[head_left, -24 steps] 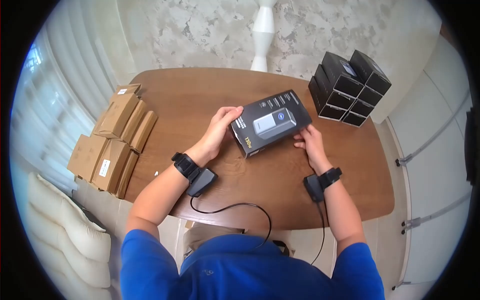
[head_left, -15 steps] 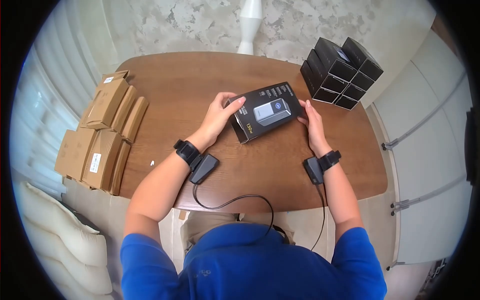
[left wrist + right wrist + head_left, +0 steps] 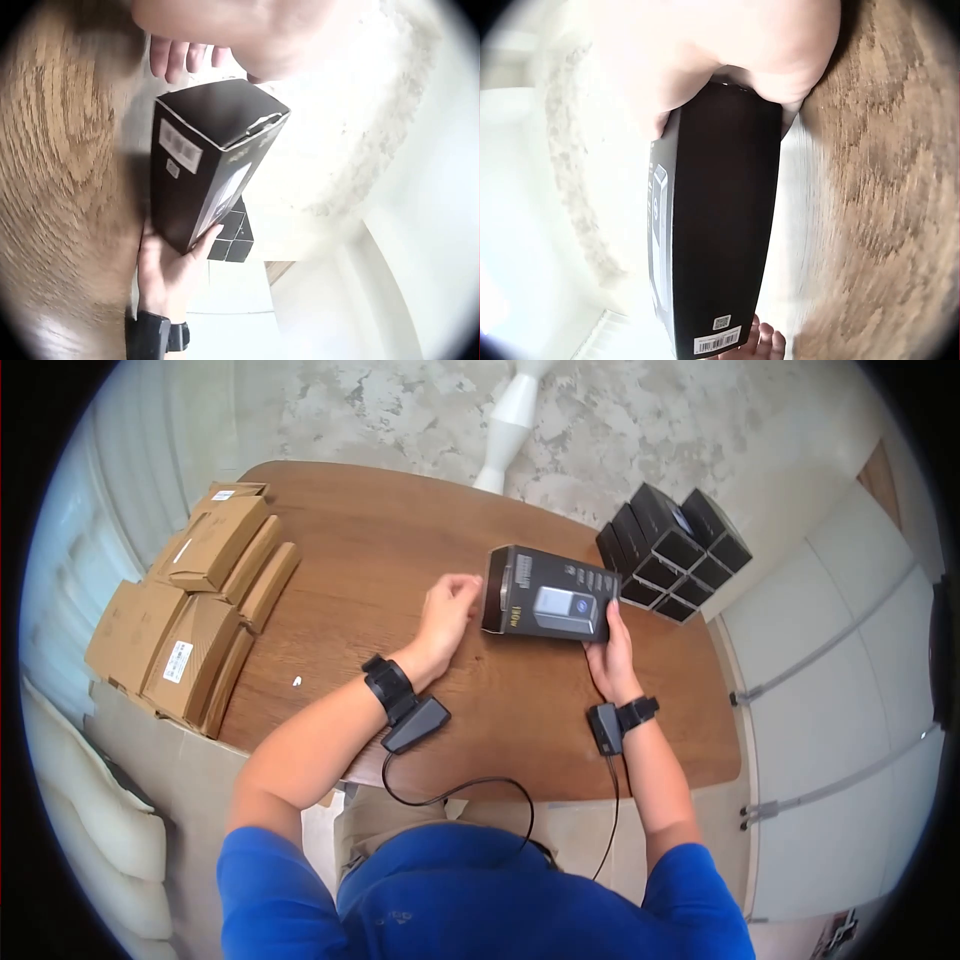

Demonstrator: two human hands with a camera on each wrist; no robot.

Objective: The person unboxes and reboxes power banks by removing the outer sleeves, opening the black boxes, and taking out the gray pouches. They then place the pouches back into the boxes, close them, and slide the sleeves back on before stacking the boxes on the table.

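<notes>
A black printed carton, marked 130W and showing a grey device, is held up over the brown table. My right hand grips its right end, thumb on the printed face; the right wrist view has thumb and fingers on either side of the box. Just off the carton's left end is my left hand, fingers loosely bent and holding nothing. The left wrist view shows those fingers beyond the end flap, which has a worn, slightly lifted edge. A barcode label is on the narrow side.
Several black boxes are stacked at the table's right back. Brown cardboard boxes are piled along the left edge. A small white scrap lies on the wooden table. Cables run from both wrist cameras.
My left hand has let go of the carton's left end and drawn slightly away. The carton has turned so its left end faces more sideways, with my right hand now gripping the right end.
</notes>
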